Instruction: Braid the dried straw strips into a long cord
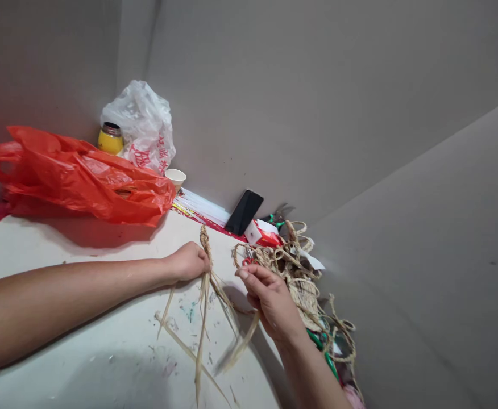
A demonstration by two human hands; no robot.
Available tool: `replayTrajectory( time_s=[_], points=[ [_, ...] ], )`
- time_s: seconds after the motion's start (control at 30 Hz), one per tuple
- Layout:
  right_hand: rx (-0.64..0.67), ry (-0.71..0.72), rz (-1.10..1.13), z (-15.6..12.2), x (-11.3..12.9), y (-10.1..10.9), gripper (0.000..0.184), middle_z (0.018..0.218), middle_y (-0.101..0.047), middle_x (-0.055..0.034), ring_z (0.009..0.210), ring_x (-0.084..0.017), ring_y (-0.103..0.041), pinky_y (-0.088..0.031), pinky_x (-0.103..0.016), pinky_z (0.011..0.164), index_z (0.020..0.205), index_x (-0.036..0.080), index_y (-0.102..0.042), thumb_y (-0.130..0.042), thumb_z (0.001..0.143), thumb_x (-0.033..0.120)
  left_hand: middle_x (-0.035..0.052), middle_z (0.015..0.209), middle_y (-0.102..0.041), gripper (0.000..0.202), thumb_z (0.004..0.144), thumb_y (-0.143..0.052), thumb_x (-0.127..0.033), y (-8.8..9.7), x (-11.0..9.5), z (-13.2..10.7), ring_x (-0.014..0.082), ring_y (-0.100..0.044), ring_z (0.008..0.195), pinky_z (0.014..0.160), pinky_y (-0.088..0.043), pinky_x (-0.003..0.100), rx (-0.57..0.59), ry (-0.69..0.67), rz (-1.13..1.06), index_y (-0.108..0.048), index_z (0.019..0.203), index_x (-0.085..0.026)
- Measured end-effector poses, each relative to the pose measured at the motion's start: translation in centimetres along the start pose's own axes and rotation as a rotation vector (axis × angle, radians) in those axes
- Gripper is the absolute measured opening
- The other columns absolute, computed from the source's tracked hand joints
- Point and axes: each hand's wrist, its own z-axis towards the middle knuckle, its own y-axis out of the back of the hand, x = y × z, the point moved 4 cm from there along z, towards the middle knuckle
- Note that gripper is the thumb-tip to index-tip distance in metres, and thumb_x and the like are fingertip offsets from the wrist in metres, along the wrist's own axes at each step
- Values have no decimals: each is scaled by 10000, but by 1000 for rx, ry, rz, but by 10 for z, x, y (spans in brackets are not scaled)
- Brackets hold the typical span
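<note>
My left hand (188, 262) is closed around a straw braid (205, 241), whose plaited end sticks up above the fist. Below it, loose straw strands (202, 341) fan out over the white table. My right hand (272, 301) is to the right of the braid, thumb and fingers pinched together. A pale straw strand (244, 343), blurred, hangs down from under this hand; the exact pinch point is partly hidden. Close behind the right fingertips lies a heap of braided straw cord (281, 258), one loop almost touching them.
A red plastic bag (87, 182) covers the table's far left, near a yellow jar (110, 139), a white plastic bag (146, 122) and a paper cup (175, 177). A phone (244, 212) leans by the wall. Pliers (281, 215) and green handles (331, 366) show around the cord heap.
</note>
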Motion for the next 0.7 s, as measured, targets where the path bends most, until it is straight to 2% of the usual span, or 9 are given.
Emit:
replayTrajectory(
  time_s=[0.07, 0.13, 0.23, 0.33, 0.5, 0.7],
  points=[
    [51, -22, 55, -3, -6, -8, 277, 461, -325, 86, 404, -44, -204, -138, -188, 386, 728, 151, -633, -730, 664, 403, -47, 468, -442, 126, 601, -532, -241, 0, 0, 0, 82, -344, 470, 469, -265, 215, 7, -5, -7, -559, 536, -137],
    [113, -56, 112, -5, -10, -14, 280, 504, -354, 70, 435, -50, -248, -177, -183, 403, 820, 143, -668, -699, 710, 399, -47, 470, -437, 131, 597, -527, -247, 0, 0, 0, 80, -341, 471, 466, -259, 214, 9, -19, -15, -554, 532, -136],
    [178, -88, 179, -7, -14, -20, 308, 662, -514, 10, 502, -58, -346, -240, -178, 432, 974, 150, -669, -692, 735, 342, -48, 470, -428, 142, 596, -523, -257, 1, 0, 0, 77, -325, 469, 458, -242, 216, 6, -34, -13, -547, 526, -136],
    [216, -60, 231, -6, -15, -21, 298, 781, -614, -43, 506, -63, -379, -271, -188, 434, 991, 147, -651, -693, 740, 302, -50, 467, -423, 149, 599, -524, -268, 1, -1, 0, 77, -316, 466, 456, -238, 218, 2, -31, 1, -548, 531, -137],
    [166, -100, 240, -3, -21, -15, 215, 720, -665, -44, 416, -25, -249, -162, -167, 391, 872, 160, -611, -710, 726, 284, -48, 474, -435, 157, 603, -532, -278, 1, -1, -1, 78, -328, 468, 460, -248, 218, 7, -11, 13, -547, 535, -138],
    [92, -70, 234, -1, -22, -11, 237, 669, -662, -26, 399, -20, -251, -178, -165, 381, 810, 160, -638, -753, 666, 309, -52, 461, -426, 170, 595, -548, -301, 1, 1, 0, 79, -329, 462, 462, -249, 216, 6, 3, -11, -555, 538, -141]
  ],
)
